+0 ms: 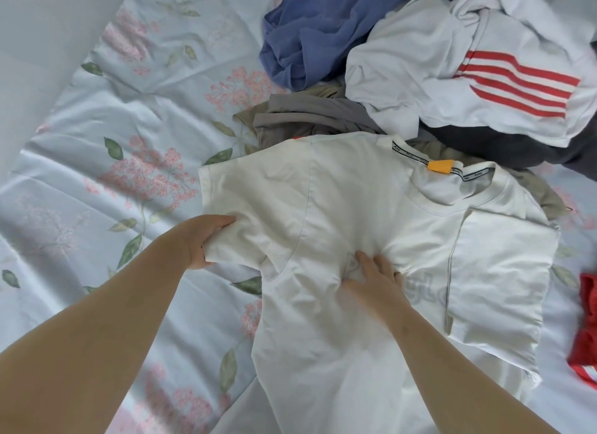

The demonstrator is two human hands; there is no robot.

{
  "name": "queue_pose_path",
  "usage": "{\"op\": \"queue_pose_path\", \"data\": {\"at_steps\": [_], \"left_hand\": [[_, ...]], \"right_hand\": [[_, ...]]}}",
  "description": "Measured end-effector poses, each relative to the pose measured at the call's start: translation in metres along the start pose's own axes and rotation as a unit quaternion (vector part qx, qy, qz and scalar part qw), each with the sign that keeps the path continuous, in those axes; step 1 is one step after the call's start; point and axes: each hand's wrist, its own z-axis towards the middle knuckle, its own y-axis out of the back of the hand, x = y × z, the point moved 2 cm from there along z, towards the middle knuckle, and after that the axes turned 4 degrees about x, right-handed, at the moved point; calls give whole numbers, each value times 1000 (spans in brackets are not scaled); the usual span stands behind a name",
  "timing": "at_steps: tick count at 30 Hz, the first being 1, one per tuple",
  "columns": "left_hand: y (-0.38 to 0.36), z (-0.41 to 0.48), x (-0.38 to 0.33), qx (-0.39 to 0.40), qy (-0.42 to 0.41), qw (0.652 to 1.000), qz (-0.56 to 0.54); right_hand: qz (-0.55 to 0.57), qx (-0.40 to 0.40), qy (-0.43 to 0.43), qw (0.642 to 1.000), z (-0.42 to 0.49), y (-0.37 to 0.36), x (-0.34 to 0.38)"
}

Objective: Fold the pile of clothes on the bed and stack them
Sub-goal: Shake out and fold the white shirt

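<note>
A white T-shirt (323, 207) with an orange neck tag lies spread on the floral bed sheet (97, 142), its right sleeve side folded inward over the chest. My left hand (203, 239) is shut on the edge of the shirt's left sleeve. My right hand (374, 281) presses flat on the chest with fingers spread, and the cloth bunches around it. Behind the shirt lies the unfolded pile: a blue garment (310, 32), a white garment with red stripes (468, 71), a grey one (307, 116) and a dark grey one (517, 149).
A red garment (586, 330) lies at the right edge of the bed. A beige piece (536, 191) pokes out from under the shirt's collar. Bare sheet stretches to the left of the shirt; the bed's edge runs along the upper left.
</note>
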Motion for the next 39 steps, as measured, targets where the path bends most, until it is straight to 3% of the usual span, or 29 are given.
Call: {"op": "queue_pose_path", "data": {"at_steps": [5, 9, 11, 15, 19, 21, 24, 26, 28, 31, 34, 39], "left_hand": [[-34, -32, -22, 39, -183, 982, -32], [-97, -72, -30, 55, -304, 943, 125], [-136, -76, -18, 58, -309, 913, 259], [-181, -54, 21, 51, -221, 836, 500], [-172, -41, 40, -70, -323, 768, 548], [-165, -36, 58, -79, -325, 700, 631], [-157, -23, 93, -33, -291, 607, 738], [-157, -21, 101, -36, -326, 614, 718], [-165, -25, 96, -58, -384, 658, 645], [-184, -26, 80, -70, -375, 674, 633], [-204, -23, 86, -12, -316, 619, 719], [-224, -44, 146, -57, -364, 551, 749]], "right_hand": [[1, 2, 50, 999, -7, 10, -7], [118, -7, 63, 991, -12, 21, -20], [167, -23, 69, 983, -15, 26, -26], [205, -47, 71, 975, -21, 32, -43], [198, -119, 37, 972, -27, 40, -69], [217, -142, 25, 966, -31, 43, -82], [229, -171, 3, 958, -39, 43, -107], [238, -202, -14, 950, -45, 43, -129], [240, -238, -43, 940, -51, 44, -151], [223, -267, -96, 933, -55, 46, -180], [234, -278, -123, 924, -55, 40, -199], [353, -324, -195, 856, -78, 17, -231]]}}
